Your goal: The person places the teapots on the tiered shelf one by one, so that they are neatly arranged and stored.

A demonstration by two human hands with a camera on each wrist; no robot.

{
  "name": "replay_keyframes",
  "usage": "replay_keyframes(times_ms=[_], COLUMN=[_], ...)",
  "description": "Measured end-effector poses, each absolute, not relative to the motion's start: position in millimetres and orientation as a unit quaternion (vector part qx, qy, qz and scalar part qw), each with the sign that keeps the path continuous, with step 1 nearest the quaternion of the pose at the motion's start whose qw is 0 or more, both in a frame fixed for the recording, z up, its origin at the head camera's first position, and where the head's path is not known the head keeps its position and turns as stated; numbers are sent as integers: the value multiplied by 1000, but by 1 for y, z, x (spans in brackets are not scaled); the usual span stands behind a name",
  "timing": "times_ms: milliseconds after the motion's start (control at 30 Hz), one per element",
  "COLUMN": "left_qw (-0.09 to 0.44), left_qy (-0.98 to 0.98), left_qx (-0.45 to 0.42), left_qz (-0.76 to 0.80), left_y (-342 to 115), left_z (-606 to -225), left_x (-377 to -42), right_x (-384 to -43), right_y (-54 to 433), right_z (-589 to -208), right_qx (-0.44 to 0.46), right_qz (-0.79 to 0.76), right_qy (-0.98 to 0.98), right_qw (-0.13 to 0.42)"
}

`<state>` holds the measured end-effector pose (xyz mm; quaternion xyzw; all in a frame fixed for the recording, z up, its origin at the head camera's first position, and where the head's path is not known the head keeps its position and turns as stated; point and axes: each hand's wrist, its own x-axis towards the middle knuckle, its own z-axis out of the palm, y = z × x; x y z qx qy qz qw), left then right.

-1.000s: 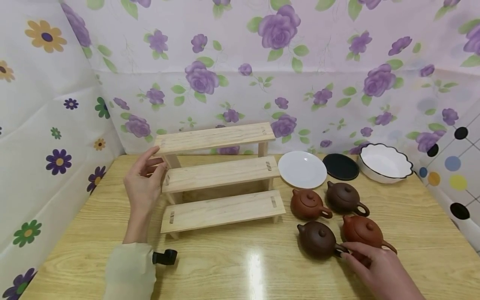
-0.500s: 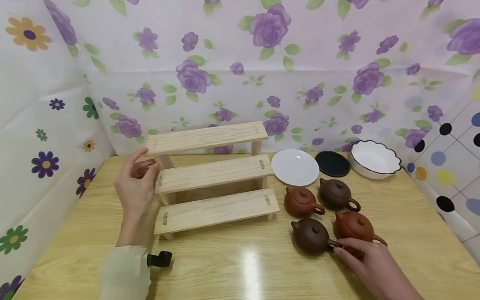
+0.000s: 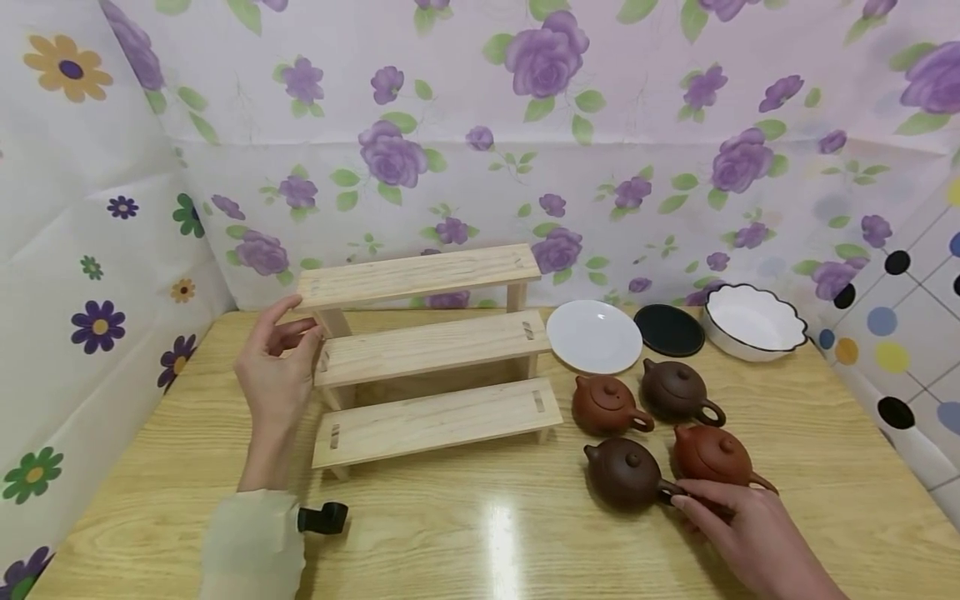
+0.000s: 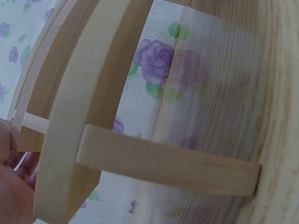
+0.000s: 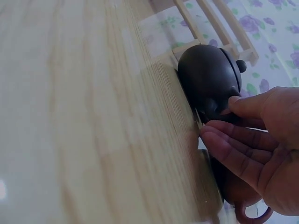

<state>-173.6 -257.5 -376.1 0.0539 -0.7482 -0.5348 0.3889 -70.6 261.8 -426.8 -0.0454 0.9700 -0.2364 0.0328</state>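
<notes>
A pale wooden three-tier shelf stand (image 3: 438, 350) is on the table at centre left. My left hand (image 3: 277, 367) grips its left end by the top and middle boards; in the left wrist view only part of that hand (image 4: 16, 186) shows beside the board ends. At the front right, a dark brown teapot (image 3: 624, 475) sits upright with its spout to the left. My right hand (image 3: 742, 525) pinches its handle between thumb and fingers, which the right wrist view shows close up. A reddish-brown teapot (image 3: 712, 455) stands right beside that hand.
Behind these are another reddish-brown teapot (image 3: 606, 405) and another dark teapot (image 3: 678, 392). A white plate (image 3: 594, 337), a black round tray (image 3: 670, 330) and a white scalloped bowl (image 3: 753, 321) line the back right. Flowered cloth (image 3: 450, 150) hangs behind the table (image 3: 420, 533).
The head view shifts slightly. Both hands keep their hold, the left on the shelf stand and the right on the dark teapot's handle; no object visibly moves on the table.
</notes>
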Motion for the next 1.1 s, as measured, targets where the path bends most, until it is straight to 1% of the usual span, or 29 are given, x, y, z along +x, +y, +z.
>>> replay_keyframes(times_ms=[200,367,500,733,800,867,1100], left_qw=[394,399,402,399,398,396,391], left_qy=[-750,-747,-745,-746,-746,-747,-751], left_qx=[54,54,54,61,62,64,60], left_qz=[-529,-530,-530,-529,-530,-530,-529], left_y=[-258,-257,-258,-259,-259,-259,-258], left_z=[-378,-377,-376,-377,-377,-377,-378], left_x=[-174,-174,-175,-177,-176,-175,-175], right_x=[-68,-68,-69,-79,-83,-86,-96], right_y=[261,258,254,245,241,236,225], right_z=[-423,-414,-406,-393,-388,-382,-370], right_qx=[-40,-42,-70,-151,-175,-193,-220], right_qz=[-254,-291,-304,-306,-313,-323,-364], right_qy=[966,956,950,933,924,916,896], right_qw=[35,22,-16,-115,-132,-138,-127])
